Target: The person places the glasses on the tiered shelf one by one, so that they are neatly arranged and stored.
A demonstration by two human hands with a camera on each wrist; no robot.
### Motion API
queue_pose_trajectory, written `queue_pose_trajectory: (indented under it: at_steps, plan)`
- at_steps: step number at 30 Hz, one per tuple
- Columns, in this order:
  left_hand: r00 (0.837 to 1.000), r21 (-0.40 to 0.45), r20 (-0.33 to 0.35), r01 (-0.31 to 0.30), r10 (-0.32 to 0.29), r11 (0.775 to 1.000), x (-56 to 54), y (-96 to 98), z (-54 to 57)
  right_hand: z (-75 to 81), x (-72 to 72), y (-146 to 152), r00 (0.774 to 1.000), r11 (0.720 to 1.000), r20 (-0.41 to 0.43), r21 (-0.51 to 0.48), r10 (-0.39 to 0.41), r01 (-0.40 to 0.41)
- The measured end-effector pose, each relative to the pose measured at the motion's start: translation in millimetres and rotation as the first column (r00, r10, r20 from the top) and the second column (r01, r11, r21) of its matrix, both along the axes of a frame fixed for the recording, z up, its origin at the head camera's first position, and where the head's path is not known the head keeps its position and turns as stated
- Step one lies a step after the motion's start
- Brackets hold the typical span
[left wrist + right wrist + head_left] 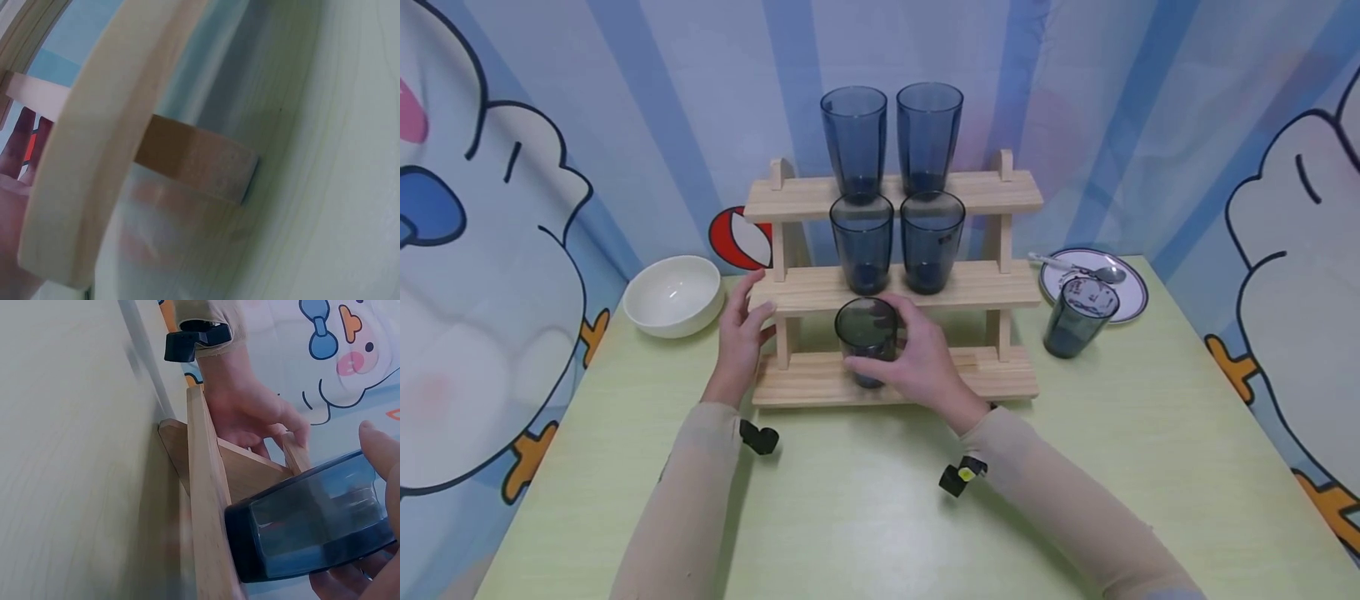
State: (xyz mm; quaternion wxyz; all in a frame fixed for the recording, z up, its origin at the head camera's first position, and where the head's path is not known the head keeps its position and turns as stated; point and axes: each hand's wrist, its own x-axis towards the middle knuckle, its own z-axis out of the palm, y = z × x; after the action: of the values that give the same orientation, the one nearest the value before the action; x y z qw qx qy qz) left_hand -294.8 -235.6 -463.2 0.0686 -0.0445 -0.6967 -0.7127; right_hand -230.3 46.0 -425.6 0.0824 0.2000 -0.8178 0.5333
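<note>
A three-tier wooden shelf [902, 287] stands on the table. My right hand [925, 354] grips a dark blue-grey drinking glass [865, 329] by its sides, thumb in front and fingers behind. This glass [306, 519] is upright, its base right at the bottom tier's board. At the shelf's left end my left hand [741, 333] holds the middle tier's edge, thumb [299, 428] over the board; its other fingers are partly hidden. Two matching glasses [861, 242] [931, 242] stand on the middle tier, and two more [854, 137] [928, 133] on the top tier.
To the right, another glass [1071, 329] stands in front of a patterned plate [1131, 304] with a spoon [1105, 273] on it. A white bowl [673, 296] sits left of the shelf. Behind the table hangs a printed curtain [700, 100].
</note>
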Motion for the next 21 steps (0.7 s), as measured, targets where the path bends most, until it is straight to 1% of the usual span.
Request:
queue_pose_trajectory:
  at_steps: [7, 10, 14, 17, 19, 21]
  plan:
    - [1.000, 0.007, -0.004, -0.002, 0.002, 1.000, -1.1, 0.1, -0.9, 5.6, 0.8, 4.9, 0.999, 0.999, 0.028, 0.036, 0.014, -0.015]
    - [1.000, 0.012, -0.004, 0.001, -0.001, 1.000, -1.0, 0.2, -0.4, 8.3, 1.0, 11.9, 0.999, 0.999, 0.034, 0.030, 0.040, -0.041]
    - [1.000, 0.014, -0.003, 0.002, -0.002, 1.000, -0.7, 0.7, -0.2, 8.7, 1.8, 29.3, 0.995, 0.996, 0.047, -0.006, 0.090, -0.090]
    - [1.000, 0.009, 0.001, -0.002, 0.002, 1.000, -0.2, 0.8, -0.2, 7.3, 3.4, 46.9, 0.991, 0.992, 0.040, -0.033, 0.127, -0.126]
    - [1.000, 0.003, 0.001, -0.005, 0.005, 1.000, -0.1, 0.5, -0.2, 6.5, 4.3, 59.1, 0.990, 0.989, 0.022, -0.047, 0.141, -0.140]
    - [1.000, -0.001, 0.000, -0.008, 0.008, 1.000, 0.3, 0.1, -0.2, 6.3, 5.8, 71.6, 0.991, 0.990, 0.004, -0.052, 0.133, -0.133]
